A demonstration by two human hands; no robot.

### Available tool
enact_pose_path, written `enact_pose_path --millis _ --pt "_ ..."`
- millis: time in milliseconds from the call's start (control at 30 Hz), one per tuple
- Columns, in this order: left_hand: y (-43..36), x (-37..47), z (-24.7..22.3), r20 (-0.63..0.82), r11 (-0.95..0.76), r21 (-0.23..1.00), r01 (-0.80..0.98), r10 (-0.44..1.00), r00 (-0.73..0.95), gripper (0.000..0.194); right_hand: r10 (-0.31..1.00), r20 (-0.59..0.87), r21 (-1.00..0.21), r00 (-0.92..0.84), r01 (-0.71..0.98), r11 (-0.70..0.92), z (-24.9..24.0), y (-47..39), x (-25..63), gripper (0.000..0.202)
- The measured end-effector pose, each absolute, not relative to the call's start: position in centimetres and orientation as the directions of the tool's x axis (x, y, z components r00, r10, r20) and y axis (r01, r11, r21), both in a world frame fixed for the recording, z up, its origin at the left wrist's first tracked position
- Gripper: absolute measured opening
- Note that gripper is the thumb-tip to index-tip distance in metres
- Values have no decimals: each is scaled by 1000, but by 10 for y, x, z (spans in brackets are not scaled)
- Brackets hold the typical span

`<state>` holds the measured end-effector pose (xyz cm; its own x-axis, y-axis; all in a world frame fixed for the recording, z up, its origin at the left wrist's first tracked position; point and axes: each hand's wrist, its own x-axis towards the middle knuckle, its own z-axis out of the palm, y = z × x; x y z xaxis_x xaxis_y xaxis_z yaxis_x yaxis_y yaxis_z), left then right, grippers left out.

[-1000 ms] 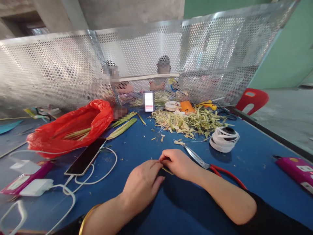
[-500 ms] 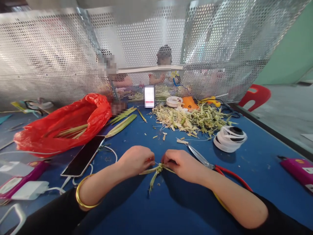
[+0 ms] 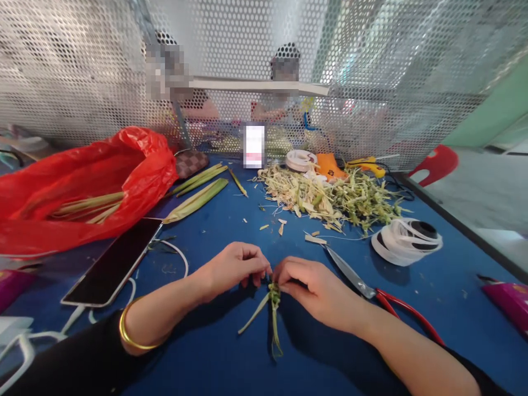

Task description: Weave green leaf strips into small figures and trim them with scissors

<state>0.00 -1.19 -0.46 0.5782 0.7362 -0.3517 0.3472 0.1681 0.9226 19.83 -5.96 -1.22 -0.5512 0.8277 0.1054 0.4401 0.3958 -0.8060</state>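
A small knotted piece of green leaf strips [image 3: 274, 297] stands just above the blue table, two strips dangling below its knot. My right hand [image 3: 307, 286] is closed in a pinch at the upper right of the knot, fingertips touching it. Close beside its top, my left hand [image 3: 241, 267] has thumb and forefinger pressed together; whatever lies between them is too small to make out. To the right of my right hand lie red-handled scissors [image 3: 373, 294], their blades pointing away to the left.
A red plastic bag [image 3: 152, 159] holding long leaves and a phone [image 3: 113, 264] with a white cable are at left. Loose husk leaves [image 3: 198, 201] lie beyond. At back right are a pile of cut scraps [image 3: 330, 192] and a white ribbon roll [image 3: 406, 242].
My left hand has lifted slightly away from the knot's left strip, which now hangs down. The knotted piece has turned, its strips pointing toward me. The view has tilted down and moved closer.
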Motion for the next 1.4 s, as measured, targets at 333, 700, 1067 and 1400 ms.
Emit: enact_pose_path --millis 333,700,1067,1400 --pt "-22 11 -3 -489 472 864 177 702 518 27 857 92 -835 -507 430 344 -12 -58 198 15" --pt "-19 21 -7 -497 419 868 268 722 481 15 923 77 -754 -378 583 302 -13 -59 199 10" --pt "-24 22 -13 -421 287 905 313 709 566 13 922 -228 -973 -312 96 -209 -12 -53 187 12" --pt "-22 21 -11 -361 173 920 351 723 590 12 979 -41 -930 -202 365 36 -14 -46 204 27"
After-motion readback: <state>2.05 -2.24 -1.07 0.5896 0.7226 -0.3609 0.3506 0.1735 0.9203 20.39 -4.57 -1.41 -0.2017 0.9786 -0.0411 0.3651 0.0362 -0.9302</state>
